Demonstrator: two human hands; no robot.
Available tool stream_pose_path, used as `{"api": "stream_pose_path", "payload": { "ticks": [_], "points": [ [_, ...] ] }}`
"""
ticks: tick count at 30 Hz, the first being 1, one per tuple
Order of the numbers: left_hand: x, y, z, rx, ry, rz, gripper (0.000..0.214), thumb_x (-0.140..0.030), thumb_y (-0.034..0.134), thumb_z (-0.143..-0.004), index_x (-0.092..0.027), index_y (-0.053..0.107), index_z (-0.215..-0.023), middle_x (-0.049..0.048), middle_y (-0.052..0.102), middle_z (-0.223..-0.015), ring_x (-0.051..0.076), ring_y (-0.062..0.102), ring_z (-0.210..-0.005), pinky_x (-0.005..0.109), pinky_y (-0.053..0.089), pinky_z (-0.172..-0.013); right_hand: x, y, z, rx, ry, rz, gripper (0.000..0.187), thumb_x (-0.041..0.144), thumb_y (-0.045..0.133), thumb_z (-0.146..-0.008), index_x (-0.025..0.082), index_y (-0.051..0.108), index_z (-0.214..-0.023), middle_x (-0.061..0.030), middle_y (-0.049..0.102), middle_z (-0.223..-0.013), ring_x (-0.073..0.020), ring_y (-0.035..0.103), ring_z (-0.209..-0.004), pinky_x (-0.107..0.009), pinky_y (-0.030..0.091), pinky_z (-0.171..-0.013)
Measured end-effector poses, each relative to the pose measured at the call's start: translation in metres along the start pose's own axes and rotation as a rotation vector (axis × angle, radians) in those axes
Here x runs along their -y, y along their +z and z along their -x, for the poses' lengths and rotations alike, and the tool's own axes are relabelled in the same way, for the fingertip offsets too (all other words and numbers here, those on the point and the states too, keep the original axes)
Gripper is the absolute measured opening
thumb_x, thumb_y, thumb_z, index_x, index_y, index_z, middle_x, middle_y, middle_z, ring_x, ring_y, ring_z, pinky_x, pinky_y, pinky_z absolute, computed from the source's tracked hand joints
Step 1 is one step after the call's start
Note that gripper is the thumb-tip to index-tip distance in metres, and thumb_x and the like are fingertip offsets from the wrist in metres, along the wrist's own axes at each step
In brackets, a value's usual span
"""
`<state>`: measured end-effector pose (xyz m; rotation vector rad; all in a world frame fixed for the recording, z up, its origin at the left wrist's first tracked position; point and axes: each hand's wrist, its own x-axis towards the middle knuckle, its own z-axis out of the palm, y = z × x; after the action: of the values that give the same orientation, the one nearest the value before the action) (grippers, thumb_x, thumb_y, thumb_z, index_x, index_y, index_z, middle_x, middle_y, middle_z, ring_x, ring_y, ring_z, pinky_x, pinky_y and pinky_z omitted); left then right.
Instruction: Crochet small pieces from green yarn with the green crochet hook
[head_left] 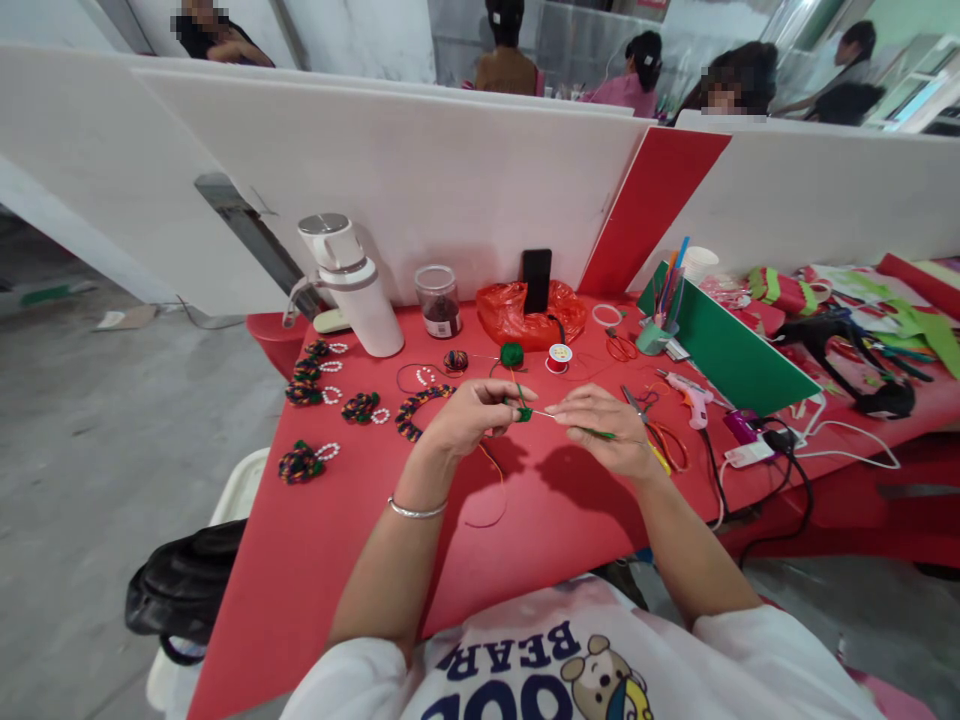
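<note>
My left hand (pixel 472 412) is closed in a pinch on a small green yarn piece (pixel 524 412) held above the red table (pixel 525 520). My right hand (pixel 604 425) is closed round a thin crochet hook (pixel 592 432) whose tip reaches the green piece. A green strand runs up from the piece to a green yarn ball (pixel 512 354). A loose orange thread (pixel 491 480) trails below my left hand.
Several finished multicoloured yarn pieces with bead loops (pixel 304 462) lie at the left. A white flask (pixel 352 285), a jar (pixel 439 300), a phone (pixel 536 280) against a red bag, a glue gun (pixel 690 392), scissors and cables stand around. Other people sit beyond the white partition.
</note>
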<state>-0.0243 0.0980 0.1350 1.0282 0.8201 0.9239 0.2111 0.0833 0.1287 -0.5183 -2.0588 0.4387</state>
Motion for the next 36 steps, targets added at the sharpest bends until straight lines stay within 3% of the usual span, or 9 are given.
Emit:
{"api": "stream_pose_path", "payload": {
  "ticks": [21, 26, 30, 33, 36],
  "points": [
    [-0.001, -0.002, 0.004, 0.011, -0.016, -0.125, 0.036, -0.014, 0.068, -0.055, -0.01, 0.08, -0.089, 0.0005, 0.064, -0.063, 0.006, 0.044, -0.048, 0.021, 0.03, -0.047, -0.003, 0.001, 0.009, -0.034, 0.149, -0.236, 0.021, 0.024, 0.071, -0.093, 0.03, 0.079, -0.111, -0.007, 0.083, -0.103, -0.0228, 0.075, -0.092, -0.045, 0.058, -0.087],
    [-0.001, -0.001, 0.004, 0.014, -0.017, -0.128, 0.036, -0.014, 0.069, -0.055, -0.01, 0.08, -0.088, 0.0015, 0.065, -0.063, 0.006, 0.046, -0.05, 0.021, 0.03, -0.047, -0.002, 0.006, 0.015, -0.083, 0.347, -0.365, 0.016, 0.031, 0.071, -0.092, 0.03, 0.081, -0.105, -0.0061, 0.082, -0.098, -0.0227, 0.071, -0.092, -0.042, 0.057, -0.085],
    [-0.002, 0.004, 0.005, 0.007, -0.008, -0.127, 0.031, -0.015, 0.073, -0.057, -0.01, 0.081, -0.087, 0.001, 0.065, -0.062, 0.007, 0.05, -0.051, 0.02, 0.038, -0.049, -0.006, 0.024, 0.022, -0.237, 0.523, -0.536, 0.02, 0.046, 0.073, -0.089, 0.029, 0.082, -0.097, -0.0045, 0.08, -0.091, -0.0211, 0.07, -0.083, -0.037, 0.057, -0.076],
    [-0.001, 0.01, 0.004, -0.01, 0.039, -0.1, 0.032, -0.017, 0.076, -0.058, -0.011, 0.081, -0.089, 0.001, 0.067, -0.065, 0.009, 0.058, -0.055, 0.023, 0.049, -0.058, -0.006, 0.039, 0.022, -0.281, 0.483, -0.504, 0.02, 0.044, 0.069, -0.093, 0.031, 0.081, -0.102, -0.0048, 0.079, -0.096, -0.0209, 0.069, -0.085, -0.037, 0.057, -0.075],
    [0.003, 0.013, 0.002, -0.061, 0.104, -0.092, 0.034, -0.019, 0.078, -0.059, -0.012, 0.081, -0.093, 0.0011, 0.068, -0.066, 0.01, 0.058, -0.056, 0.024, 0.051, -0.057, -0.002, 0.046, 0.017, -0.25, 0.321, -0.228, 0.019, 0.033, 0.065, -0.097, 0.033, 0.079, -0.11, -0.0058, 0.078, -0.112, -0.0231, 0.068, -0.104, -0.043, 0.056, -0.09]
  ]
}}
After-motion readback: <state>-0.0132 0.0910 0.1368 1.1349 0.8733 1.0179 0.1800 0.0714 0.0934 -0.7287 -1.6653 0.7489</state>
